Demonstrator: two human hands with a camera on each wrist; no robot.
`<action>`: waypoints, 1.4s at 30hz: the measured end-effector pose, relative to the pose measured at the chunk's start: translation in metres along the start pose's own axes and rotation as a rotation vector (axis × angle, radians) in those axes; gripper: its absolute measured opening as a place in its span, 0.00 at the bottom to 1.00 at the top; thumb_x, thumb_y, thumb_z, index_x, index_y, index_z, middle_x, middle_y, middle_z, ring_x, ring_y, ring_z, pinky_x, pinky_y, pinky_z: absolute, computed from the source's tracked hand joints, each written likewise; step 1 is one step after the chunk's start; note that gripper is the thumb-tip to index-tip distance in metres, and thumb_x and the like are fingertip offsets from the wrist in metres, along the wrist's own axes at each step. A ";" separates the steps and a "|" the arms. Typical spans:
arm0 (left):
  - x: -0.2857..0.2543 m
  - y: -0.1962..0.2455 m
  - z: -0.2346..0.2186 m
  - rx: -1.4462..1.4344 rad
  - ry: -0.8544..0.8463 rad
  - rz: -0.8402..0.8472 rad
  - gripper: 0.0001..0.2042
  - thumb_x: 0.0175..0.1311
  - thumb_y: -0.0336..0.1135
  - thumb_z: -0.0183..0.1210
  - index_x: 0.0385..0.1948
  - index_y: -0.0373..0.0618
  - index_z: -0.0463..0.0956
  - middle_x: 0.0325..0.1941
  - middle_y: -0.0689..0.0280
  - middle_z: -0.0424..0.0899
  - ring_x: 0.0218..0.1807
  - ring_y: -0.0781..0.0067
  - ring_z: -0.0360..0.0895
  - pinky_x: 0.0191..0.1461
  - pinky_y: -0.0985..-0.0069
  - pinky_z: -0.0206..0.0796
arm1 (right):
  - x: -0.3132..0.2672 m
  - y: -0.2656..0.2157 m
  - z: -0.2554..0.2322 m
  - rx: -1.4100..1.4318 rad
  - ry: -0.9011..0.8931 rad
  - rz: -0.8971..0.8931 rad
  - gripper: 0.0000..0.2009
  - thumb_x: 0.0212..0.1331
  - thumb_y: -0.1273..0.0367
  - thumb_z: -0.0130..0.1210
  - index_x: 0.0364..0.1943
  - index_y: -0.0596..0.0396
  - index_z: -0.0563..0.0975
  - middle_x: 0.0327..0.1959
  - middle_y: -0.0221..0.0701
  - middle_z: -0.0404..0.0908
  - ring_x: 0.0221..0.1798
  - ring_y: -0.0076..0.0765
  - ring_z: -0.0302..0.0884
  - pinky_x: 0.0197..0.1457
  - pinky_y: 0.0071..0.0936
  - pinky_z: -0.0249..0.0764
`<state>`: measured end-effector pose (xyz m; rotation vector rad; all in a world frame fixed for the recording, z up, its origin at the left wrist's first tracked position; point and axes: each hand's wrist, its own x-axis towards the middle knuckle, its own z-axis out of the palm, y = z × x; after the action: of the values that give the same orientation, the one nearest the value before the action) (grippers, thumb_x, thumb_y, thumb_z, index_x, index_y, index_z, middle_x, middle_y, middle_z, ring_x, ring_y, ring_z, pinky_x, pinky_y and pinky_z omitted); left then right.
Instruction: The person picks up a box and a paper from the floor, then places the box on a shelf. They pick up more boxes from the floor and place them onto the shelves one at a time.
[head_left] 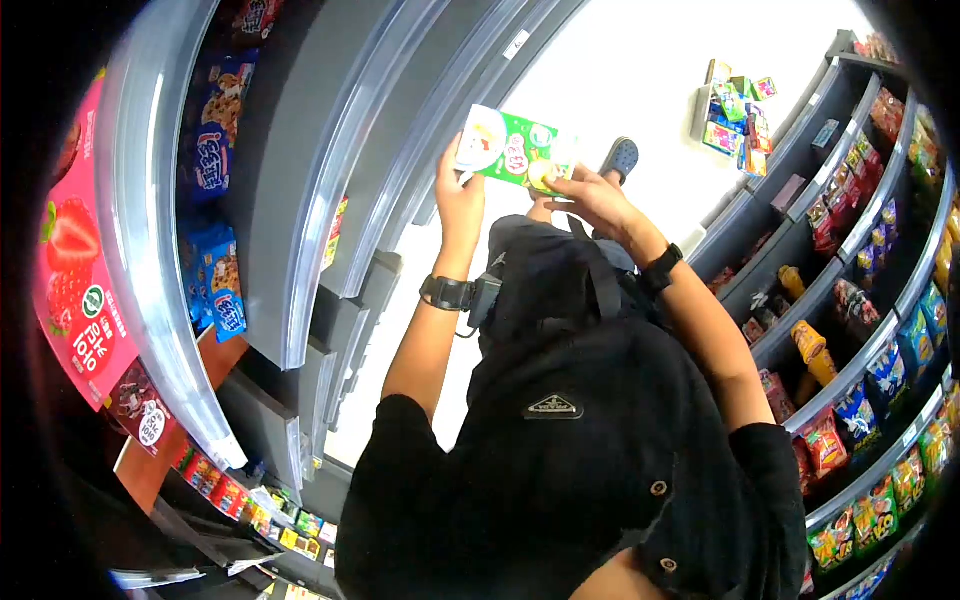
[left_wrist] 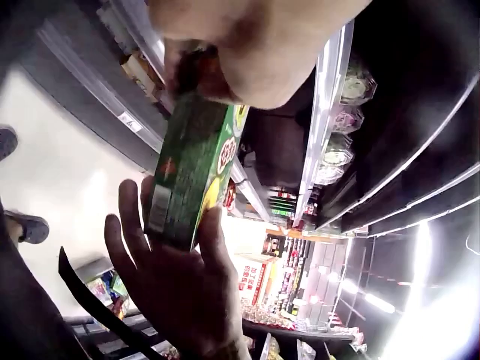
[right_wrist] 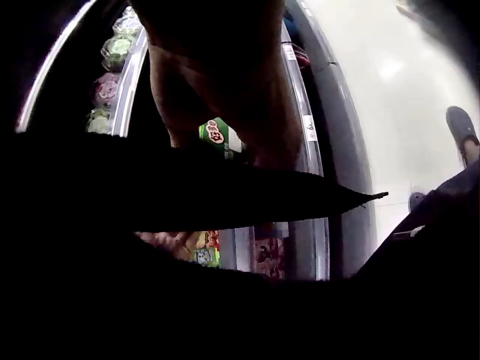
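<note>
Green box (head_left: 512,148) sits between my hands, out in front over the aisle floor. Left hand (head_left: 458,190) grips its left end, right hand (head_left: 590,195) pinches the right end — both wrists raised, elbows bent. Risk: the fingertip pinch on the right looks shallow — the box could twist loose and drop.

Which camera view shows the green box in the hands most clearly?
The head view is best: the green box shows its whole printed face, held between the left hand and the right hand. The left wrist view shows it edge-on and close. The right wrist view shows only a small green corner behind the dark hand.
</note>
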<state>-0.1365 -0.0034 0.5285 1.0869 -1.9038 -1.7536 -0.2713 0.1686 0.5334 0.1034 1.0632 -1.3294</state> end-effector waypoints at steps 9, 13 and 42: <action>-0.016 0.027 0.006 -0.542 0.227 -0.168 0.40 0.65 0.23 0.51 0.73 0.58 0.35 0.69 0.56 0.61 0.70 0.59 0.60 0.69 0.47 0.52 | 0.038 0.007 0.037 -0.098 -0.066 -0.078 0.35 0.59 0.59 0.64 0.65 0.58 0.59 0.57 0.38 0.75 0.57 0.39 0.76 0.60 0.40 0.70; -0.014 0.024 -0.009 -0.477 0.192 -0.166 0.39 0.65 0.24 0.56 0.72 0.56 0.39 0.69 0.56 0.61 0.68 0.61 0.62 0.66 0.48 0.57 | 0.059 0.015 0.047 -0.127 -0.078 -0.081 0.41 0.56 0.58 0.66 0.67 0.59 0.55 0.57 0.40 0.76 0.56 0.39 0.76 0.59 0.40 0.71; -0.013 -0.026 -0.094 -0.119 0.134 -0.112 0.35 0.57 0.19 0.60 0.65 0.40 0.49 0.62 0.54 0.68 0.62 0.64 0.69 0.65 0.71 0.63 | 0.128 0.006 0.064 -0.355 0.019 -0.533 0.25 0.62 0.72 0.57 0.65 0.50 0.67 0.56 0.33 0.76 0.55 0.31 0.72 0.60 0.29 0.69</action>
<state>-0.0548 -0.0579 0.5247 1.2542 -1.6667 -1.7795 -0.2473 0.0377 0.4803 -0.4623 1.3850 -1.5829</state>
